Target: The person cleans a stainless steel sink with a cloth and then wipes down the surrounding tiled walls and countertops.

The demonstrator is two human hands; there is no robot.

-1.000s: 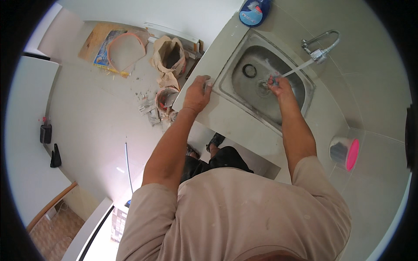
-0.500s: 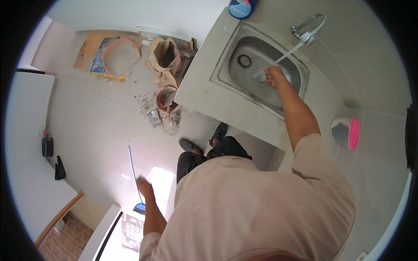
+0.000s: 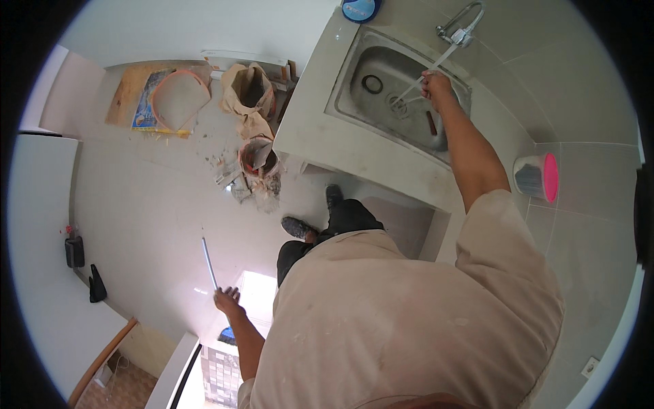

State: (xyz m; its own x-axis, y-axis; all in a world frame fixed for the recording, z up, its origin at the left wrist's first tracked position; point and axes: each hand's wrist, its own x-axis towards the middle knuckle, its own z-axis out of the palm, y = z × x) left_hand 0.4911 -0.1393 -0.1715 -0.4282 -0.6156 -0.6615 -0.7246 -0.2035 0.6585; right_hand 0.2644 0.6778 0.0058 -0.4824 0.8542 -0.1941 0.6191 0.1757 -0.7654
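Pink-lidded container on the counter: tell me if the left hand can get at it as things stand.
Probably not. The left hand is down by the thin rod, with the person's torso between it and the pink-lidded container.

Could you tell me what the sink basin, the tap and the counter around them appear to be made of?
Sink basin: probably stainless steel, grey with a dull sheen, pressed shape with rounded corners. Tap: likely chromed metal, a bright, reflective curved spout. Counter: seemingly pale stone or concrete, matt and uniform; the exact material is unclear.
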